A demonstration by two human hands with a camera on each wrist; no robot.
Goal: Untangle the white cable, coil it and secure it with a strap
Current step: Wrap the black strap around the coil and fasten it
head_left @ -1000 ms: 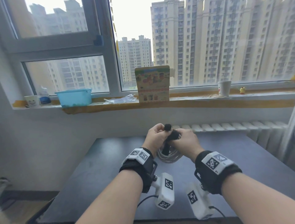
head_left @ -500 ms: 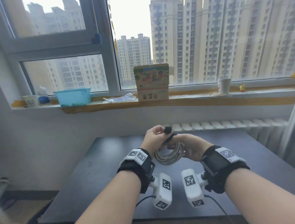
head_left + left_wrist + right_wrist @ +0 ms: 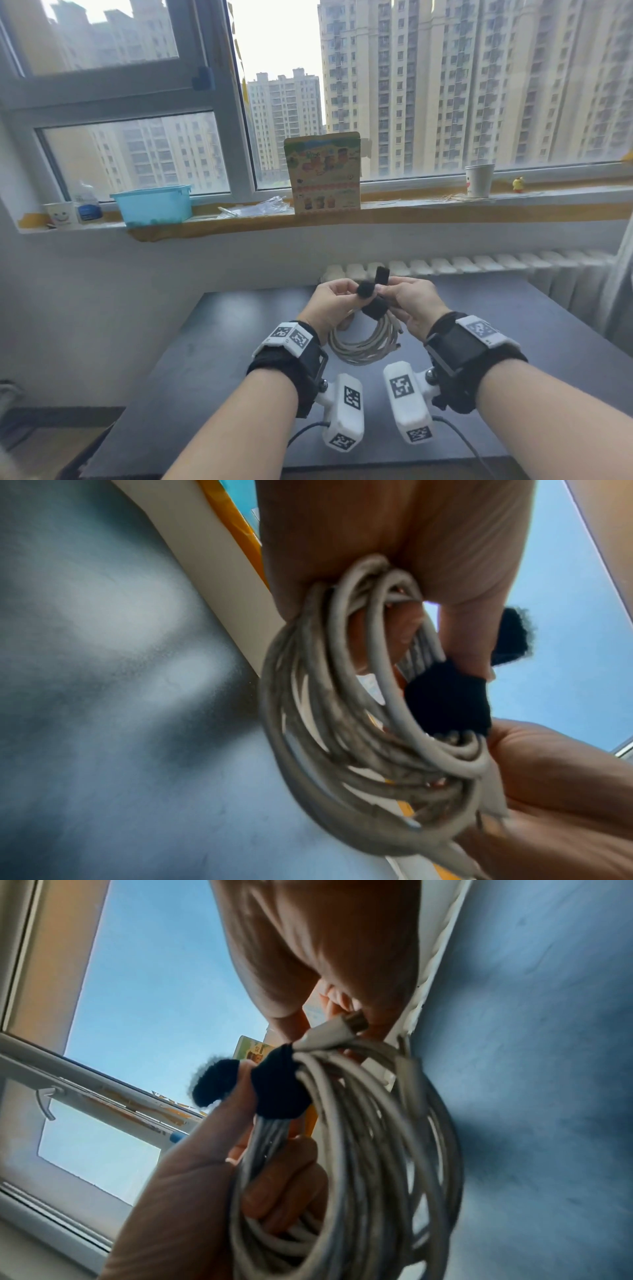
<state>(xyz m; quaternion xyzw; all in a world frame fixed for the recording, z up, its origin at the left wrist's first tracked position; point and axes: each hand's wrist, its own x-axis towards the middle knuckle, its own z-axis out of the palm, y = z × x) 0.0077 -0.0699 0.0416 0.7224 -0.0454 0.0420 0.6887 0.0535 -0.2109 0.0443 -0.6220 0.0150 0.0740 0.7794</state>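
Note:
The white cable [image 3: 363,342] hangs as a coil of several loops between both hands, above the dark table [image 3: 212,359]. A black strap [image 3: 375,306] is wrapped round the top of the coil. My left hand [image 3: 349,291] pinches one fuzzy end of the strap, and its lower fingers reach through the coil [image 3: 359,1164]. My right hand [image 3: 390,287] pinches the other strap end, which sticks upward. In the left wrist view the strap [image 3: 445,696] bands the coil [image 3: 325,723]. A cable plug [image 3: 342,1031] lies by the right fingers, next to the strap [image 3: 277,1085].
A windowsill beyond the table holds a blue tub [image 3: 152,204], a picture card [image 3: 323,174], paper cups [image 3: 479,180] and a plastic wrapper [image 3: 257,209]. A white radiator [image 3: 479,265] runs under the sill behind the table.
The hands have parted slightly. The strap ends, bunched together before, are now held apart, one in each hand. More of the coil shows below the hands.

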